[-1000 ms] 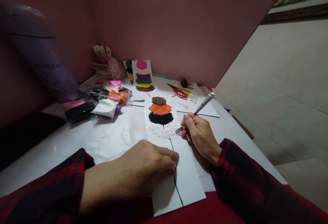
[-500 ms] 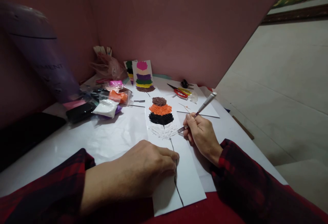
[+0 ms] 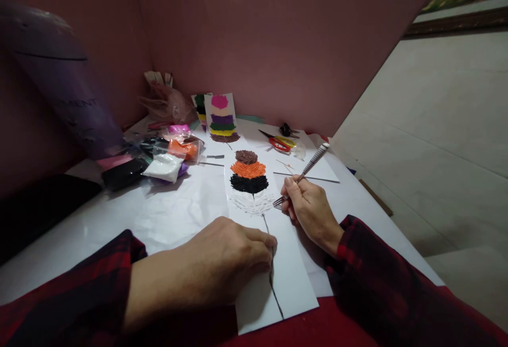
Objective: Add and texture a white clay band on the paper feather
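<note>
My right hand (image 3: 311, 207) is closed around a fork (image 3: 313, 163) with a striped handle, its tines pointing left and down. The tines are at the right edge of a white textured patch (image 3: 251, 202) on a white card (image 3: 291, 278). Above that patch on the card are black (image 3: 249, 183), orange (image 3: 248, 169) and brown (image 3: 246, 156) textured bands. A thin dark stem line (image 3: 272, 278) runs down from the white patch. My left hand (image 3: 226, 259) rests on the card over this line, fingers curled and pressed together; whatever is under the fingertips is hidden.
Bagged coloured clay (image 3: 162, 167) lies at left, near a dark flat object (image 3: 43, 212). Behind stands a card with coloured bands (image 3: 220, 117). Red-handled scissors (image 3: 280, 144) lie back right. A tall purple container (image 3: 59, 77) stands at far left by the pink wall (image 3: 257, 35).
My right hand and the fork have shifted slightly left, and the handle leans a little lower. My left hand stays where it was on the card.
</note>
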The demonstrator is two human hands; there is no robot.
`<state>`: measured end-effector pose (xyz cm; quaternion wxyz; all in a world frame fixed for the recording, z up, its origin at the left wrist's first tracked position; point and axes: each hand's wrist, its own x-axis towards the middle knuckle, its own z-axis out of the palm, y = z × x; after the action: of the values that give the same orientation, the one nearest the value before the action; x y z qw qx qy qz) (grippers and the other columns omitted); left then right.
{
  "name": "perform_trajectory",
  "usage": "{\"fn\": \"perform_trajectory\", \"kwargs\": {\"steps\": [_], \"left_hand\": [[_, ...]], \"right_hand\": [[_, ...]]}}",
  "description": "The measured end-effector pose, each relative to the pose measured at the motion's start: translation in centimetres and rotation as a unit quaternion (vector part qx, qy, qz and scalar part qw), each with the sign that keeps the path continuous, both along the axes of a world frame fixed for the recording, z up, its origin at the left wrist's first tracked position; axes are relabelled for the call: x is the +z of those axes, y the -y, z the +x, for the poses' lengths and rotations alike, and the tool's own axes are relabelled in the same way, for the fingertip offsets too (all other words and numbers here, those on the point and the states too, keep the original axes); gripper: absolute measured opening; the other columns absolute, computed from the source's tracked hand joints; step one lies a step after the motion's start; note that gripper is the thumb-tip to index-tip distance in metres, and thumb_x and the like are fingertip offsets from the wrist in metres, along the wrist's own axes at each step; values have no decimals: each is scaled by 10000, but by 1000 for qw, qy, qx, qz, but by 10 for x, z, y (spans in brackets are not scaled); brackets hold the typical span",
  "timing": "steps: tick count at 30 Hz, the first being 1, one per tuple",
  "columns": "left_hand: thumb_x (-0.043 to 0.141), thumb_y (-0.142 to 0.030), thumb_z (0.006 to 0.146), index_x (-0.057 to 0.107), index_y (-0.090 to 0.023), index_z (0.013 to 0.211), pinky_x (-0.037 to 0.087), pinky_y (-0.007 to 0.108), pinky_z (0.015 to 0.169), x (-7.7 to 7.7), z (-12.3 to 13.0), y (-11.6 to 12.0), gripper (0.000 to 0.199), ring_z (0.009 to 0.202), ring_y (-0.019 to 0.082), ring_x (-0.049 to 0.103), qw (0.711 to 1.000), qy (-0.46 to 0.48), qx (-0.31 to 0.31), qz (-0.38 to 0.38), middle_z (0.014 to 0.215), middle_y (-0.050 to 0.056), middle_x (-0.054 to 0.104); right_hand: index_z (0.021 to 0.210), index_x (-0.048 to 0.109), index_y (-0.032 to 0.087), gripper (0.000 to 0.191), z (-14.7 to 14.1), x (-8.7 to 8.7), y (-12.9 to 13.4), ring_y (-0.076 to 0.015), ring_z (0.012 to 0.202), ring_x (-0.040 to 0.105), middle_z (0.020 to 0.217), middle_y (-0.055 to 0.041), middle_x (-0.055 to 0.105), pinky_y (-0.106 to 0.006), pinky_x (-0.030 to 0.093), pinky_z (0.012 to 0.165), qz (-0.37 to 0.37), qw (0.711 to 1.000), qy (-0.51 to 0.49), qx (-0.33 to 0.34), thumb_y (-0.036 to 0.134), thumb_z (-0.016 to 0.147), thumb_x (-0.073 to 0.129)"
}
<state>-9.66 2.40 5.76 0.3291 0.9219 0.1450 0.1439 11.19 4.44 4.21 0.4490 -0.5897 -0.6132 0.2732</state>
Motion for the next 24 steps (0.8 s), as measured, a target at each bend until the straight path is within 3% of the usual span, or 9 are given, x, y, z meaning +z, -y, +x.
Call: {"fn": "perform_trajectory", "kwargs": {"steps": [9, 15, 24], "left_hand": [[433, 76, 654, 358, -181, 664, 328, 186, 542, 2, 1, 0, 268, 587, 63, 373, 1000, -1, 4, 11, 739, -47, 449], [417, 76, 663, 340, -183, 654, 337, 196, 540, 0, 0, 1, 271, 584, 69, 377, 1000, 3, 5, 16, 737, -40, 450], [414, 76, 667, 338, -185, 674, 332, 195, 559, -2, -1, 0, 272, 602, 68, 382, 1000, 3, 4, 12, 749, -43, 446]], "right_hand": [[711, 525, 182, 370, -1, 1, 1, -73, 298, 433, 468, 27, 538, -181, 333, 294, -8, 999, -22, -26, 458, 944, 443], [726, 510, 190, 369, -4, 3, 3, -65, 292, 408, 463, 49, 515, -176, 323, 291, -19, 997, -74, -9, 488, 939, 463], [722, 539, 183, 377, -1, 0, 3, -80, 331, 447, 498, 18, 551, -194, 360, 334, -1, 1000, 5, 12, 458, 960, 441]]}}
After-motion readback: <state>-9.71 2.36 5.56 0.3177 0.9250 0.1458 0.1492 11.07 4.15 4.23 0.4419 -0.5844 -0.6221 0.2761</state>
